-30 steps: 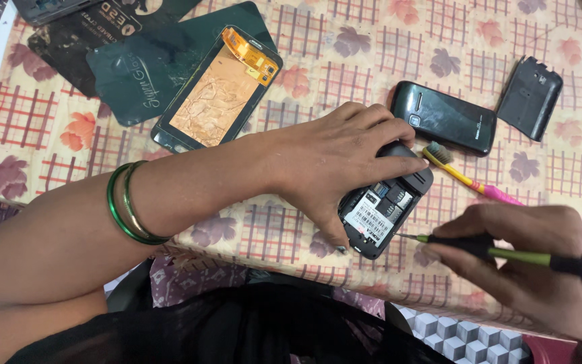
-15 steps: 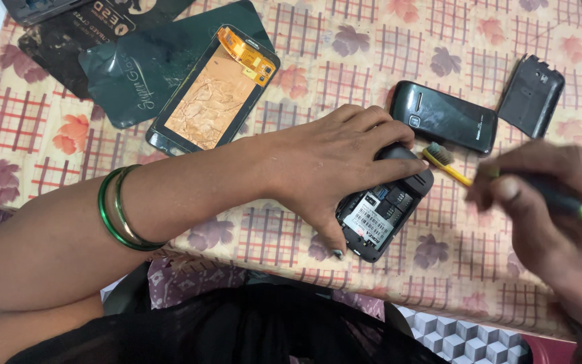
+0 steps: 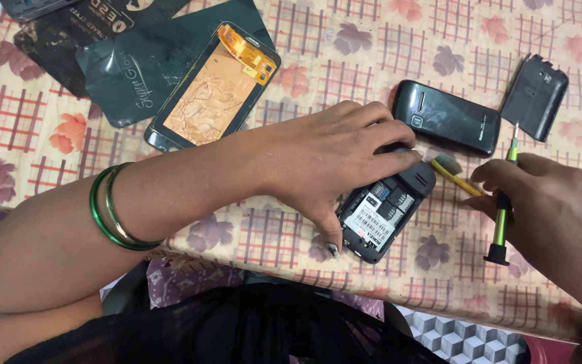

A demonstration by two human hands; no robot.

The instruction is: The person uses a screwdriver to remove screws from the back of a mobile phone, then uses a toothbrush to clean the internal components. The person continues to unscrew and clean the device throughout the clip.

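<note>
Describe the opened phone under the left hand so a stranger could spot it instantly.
On the flower-patterned tablecloth, find the left hand near the front edge. The opened phone lies tilted beneath its fingers. Unlike the closed black phone behind it, it has no back cover and shows a white label.

- The opened black keypad phone with its back cover off [image 3: 385, 212] lies on the counter covered in a leaf-patterned checked cloth [image 3: 372, 61], near its front edge.
- The left hand [image 3: 335, 158] rests on the phone's far end.
- The right hand [image 3: 554, 209] is right of the phone, holding a green-handled screwdriver [image 3: 503, 202] upright.
- A small yellow-handled brush [image 3: 453, 172] lies between the two hands.
- Behind the brush lies a second black phone [image 3: 447, 126]; a black plastic back cover [image 3: 535, 96] sits just right of it.
- Far left, a smartphone frame with a copper-toned inside [image 3: 213, 87] lies on dark flat packets [image 3: 136, 64].
</note>
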